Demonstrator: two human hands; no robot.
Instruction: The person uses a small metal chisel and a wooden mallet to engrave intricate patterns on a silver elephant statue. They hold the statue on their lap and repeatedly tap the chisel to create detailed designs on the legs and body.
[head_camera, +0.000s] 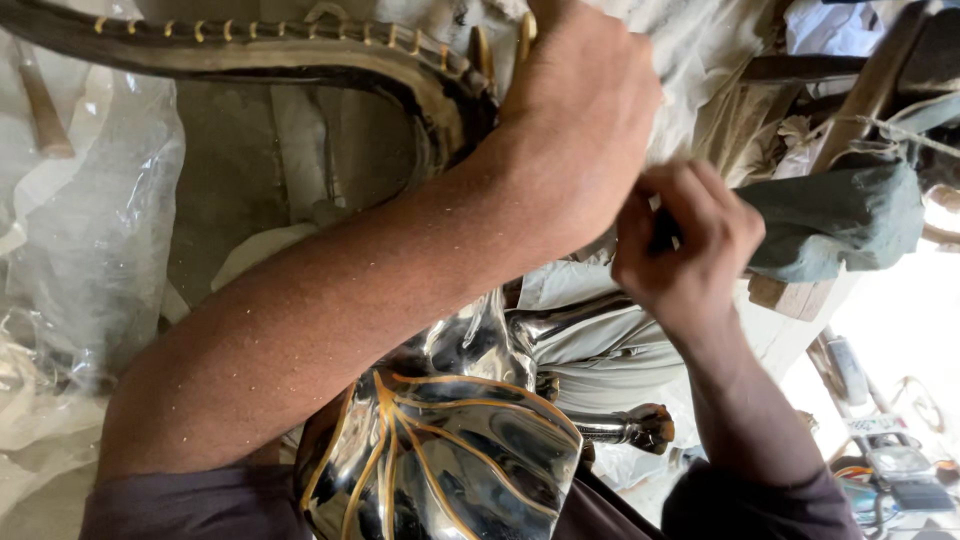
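A large shiny metal sculpture (450, 440) with gold vein lines stands against my lap, low in the middle. A dark curved part of it with a row of gold studs (300, 45) arches across the top left. My left hand (580, 110) is closed over the upper end of that curve, near two gold prongs (500, 45). Just right of it, my right hand (685, 240) is pinched shut around a small dark tool, mostly hidden by the fingers, its tip at the metal beneath my left hand.
Crumpled clear plastic sheeting (90, 230) fills the left side. A grey-green cloth bundle (850, 215) lies on wooden pieces at the right. Pale fabric (720, 60) hangs behind the hands. Small tools and clutter (890, 460) lie on the floor at lower right.
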